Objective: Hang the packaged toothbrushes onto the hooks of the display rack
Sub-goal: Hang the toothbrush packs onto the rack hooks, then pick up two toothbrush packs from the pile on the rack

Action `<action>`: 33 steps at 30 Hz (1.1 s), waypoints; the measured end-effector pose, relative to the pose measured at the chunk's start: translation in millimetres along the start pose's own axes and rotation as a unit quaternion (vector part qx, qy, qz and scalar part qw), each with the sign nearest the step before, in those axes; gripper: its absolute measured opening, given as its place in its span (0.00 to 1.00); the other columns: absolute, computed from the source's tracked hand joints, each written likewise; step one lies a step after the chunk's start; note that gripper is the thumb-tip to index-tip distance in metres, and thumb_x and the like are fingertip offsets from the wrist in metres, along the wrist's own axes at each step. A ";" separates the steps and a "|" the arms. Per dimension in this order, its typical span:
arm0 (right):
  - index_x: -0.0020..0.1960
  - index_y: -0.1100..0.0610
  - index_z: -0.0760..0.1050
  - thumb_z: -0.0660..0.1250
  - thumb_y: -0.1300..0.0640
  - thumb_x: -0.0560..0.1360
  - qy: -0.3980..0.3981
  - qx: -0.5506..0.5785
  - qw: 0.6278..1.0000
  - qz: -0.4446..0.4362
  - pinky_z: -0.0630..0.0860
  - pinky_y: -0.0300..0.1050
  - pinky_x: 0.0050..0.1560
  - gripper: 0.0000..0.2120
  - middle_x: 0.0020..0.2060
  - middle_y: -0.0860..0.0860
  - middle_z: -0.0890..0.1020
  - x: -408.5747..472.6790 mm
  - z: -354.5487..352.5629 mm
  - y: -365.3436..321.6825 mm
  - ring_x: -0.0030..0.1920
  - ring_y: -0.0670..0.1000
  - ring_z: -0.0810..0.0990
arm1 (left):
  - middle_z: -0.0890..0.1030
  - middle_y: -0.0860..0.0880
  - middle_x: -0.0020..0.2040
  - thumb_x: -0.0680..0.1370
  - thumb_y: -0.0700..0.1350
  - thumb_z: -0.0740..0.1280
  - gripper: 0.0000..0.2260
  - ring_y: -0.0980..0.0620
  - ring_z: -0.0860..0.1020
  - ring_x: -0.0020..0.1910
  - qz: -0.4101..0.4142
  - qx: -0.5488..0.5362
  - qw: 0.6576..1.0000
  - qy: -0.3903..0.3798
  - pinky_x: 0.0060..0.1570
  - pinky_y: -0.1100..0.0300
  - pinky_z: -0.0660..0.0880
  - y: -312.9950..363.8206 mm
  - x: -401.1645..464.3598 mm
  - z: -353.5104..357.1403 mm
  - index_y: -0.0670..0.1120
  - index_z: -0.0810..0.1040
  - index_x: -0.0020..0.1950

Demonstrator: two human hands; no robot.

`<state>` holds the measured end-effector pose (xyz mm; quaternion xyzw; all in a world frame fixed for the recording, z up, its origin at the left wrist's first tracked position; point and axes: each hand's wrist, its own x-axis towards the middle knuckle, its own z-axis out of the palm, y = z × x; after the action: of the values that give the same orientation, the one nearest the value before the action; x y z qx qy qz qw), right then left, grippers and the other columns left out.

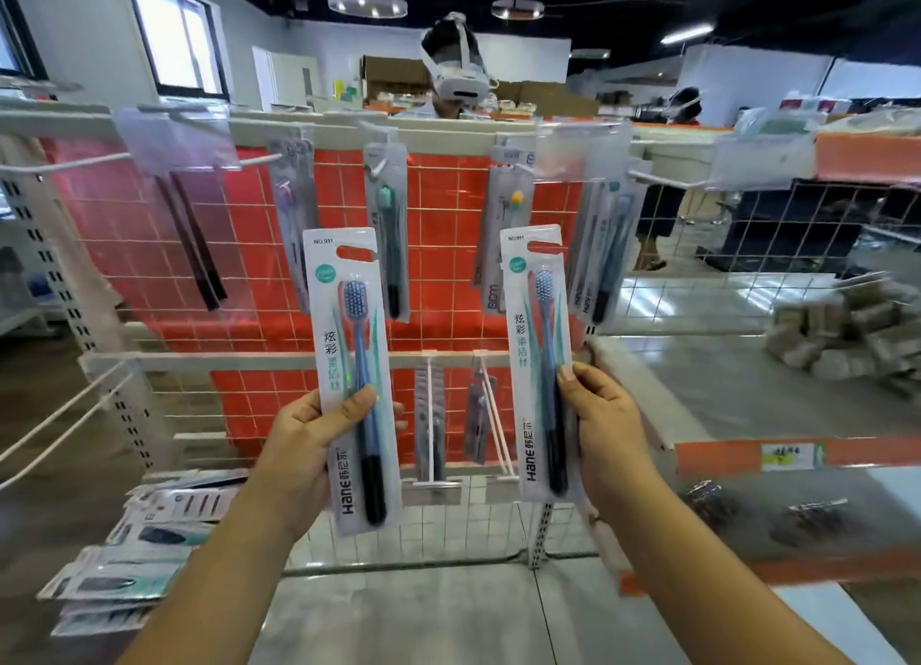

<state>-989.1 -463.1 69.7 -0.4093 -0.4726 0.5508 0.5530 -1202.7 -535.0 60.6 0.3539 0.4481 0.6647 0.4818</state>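
Before the rack (149, 360), two hands hold a toothbrush pack each, upright, with the hang-holes at the top. Left hand (299, 450) grips the left pack (351, 380) around its lower half, thumb (360, 401) pressed on the front and the other fingers wrapped behind. Right hand (605, 430) grips the right pack (540, 360) the same way from its right edge, thumb (570, 376) on the front, fingers closed behind. Both packs carry a blue brush with a black handle, and neither touches a hook; they sit well apart, level with each other, in front of the rack's red mesh (438, 206).

Higher up, hung packs (386, 226) dangle from white hooks (261, 160) along the top bar, one with a teal brush, another (503, 231) with a yellow one, and a thicker bunch (600, 246) at the right end. A few more packs (431, 420) hang from the lower bar between the two hands. Down left, a pile of packs (134, 545) lies loose on a shelf. Behind the rack stands a person wearing a headset (456, 74).
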 end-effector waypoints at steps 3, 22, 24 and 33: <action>0.43 0.56 0.77 0.60 0.56 0.79 0.010 -0.005 1.000 0.008 0.80 0.46 0.37 0.09 0.38 0.53 0.82 -4.5 -9.5 4.2 0.39 0.53 0.81 | 0.84 0.47 0.37 0.53 0.53 0.81 0.25 0.49 0.82 0.36 0.004 0.006 1.000 0.009 0.32 0.59 0.79 -6.3 -7.6 -3.2 0.44 0.81 0.44; 0.41 0.55 0.76 0.60 0.59 0.79 0.019 0.001 0.999 0.032 0.77 0.36 0.30 0.10 0.28 0.45 0.82 -16.3 -57.7 37.4 0.30 0.43 0.80 | 0.85 0.50 0.41 0.38 0.57 0.82 0.33 0.53 0.83 0.37 0.002 -0.009 0.997 0.072 0.32 0.61 0.79 -33.6 -46.6 -18.5 0.46 0.84 0.39; 0.41 0.56 0.76 0.60 0.60 0.79 0.023 0.007 0.999 0.035 0.77 0.36 0.30 0.10 0.28 0.44 0.82 -16.0 -59.6 38.7 0.29 0.42 0.80 | 0.85 0.51 0.40 0.39 0.57 0.82 0.31 0.53 0.83 0.36 0.001 0.001 0.998 0.069 0.32 0.61 0.79 -35.6 -46.3 -16.8 0.47 0.84 0.38; 0.38 0.54 0.75 0.59 0.61 0.79 0.026 0.040 0.998 0.036 0.77 0.42 0.41 0.12 0.29 0.44 0.81 -11.4 -70.8 34.3 0.33 0.44 0.79 | 0.84 0.46 0.41 0.51 0.53 0.81 0.24 0.45 0.82 0.38 -0.007 0.016 0.998 0.063 0.34 0.56 0.80 -36.3 -47.4 -2.3 0.46 0.82 0.44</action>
<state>-927.2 -467.6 20.0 -0.4172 -0.4208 0.5781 0.5610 -1179.6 -576.1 23.9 0.3157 0.4911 0.6749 0.4513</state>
